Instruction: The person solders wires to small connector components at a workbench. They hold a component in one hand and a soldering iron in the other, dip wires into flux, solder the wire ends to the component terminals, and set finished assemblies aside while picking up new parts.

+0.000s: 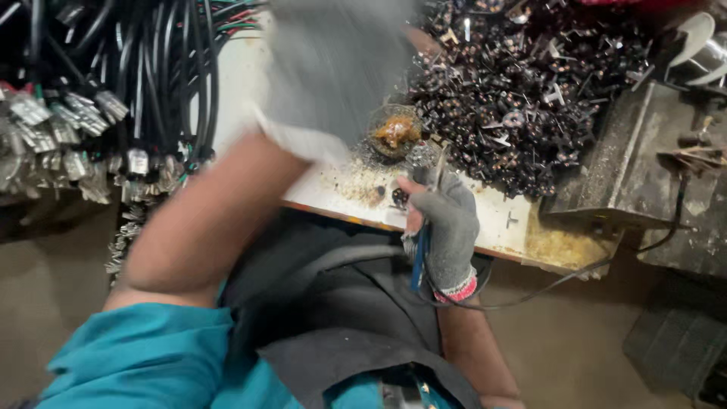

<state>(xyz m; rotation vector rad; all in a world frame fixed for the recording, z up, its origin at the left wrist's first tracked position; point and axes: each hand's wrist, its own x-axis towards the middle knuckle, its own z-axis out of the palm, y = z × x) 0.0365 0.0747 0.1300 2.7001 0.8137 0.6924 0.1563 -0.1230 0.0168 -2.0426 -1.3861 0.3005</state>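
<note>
My left hand (333,64) wears a grey glove and is raised over the white bench top (242,83), blurred by motion; whether it holds anything cannot be told. My right hand (447,223), also in a grey glove, grips a thin blue-handled tool (419,261) with a black cord near the bench's front edge. Just beyond that hand stands a small round tin of brownish paste (394,132). A large heap of small dark metal parts (530,91) lies behind the tin.
Bundles of black cables with metal connectors (76,121) hang at the left. A grey metal block (644,159) and a shiny fixture (700,45) stand at the right. Dark cloth covers my lap (341,303) below the bench edge.
</note>
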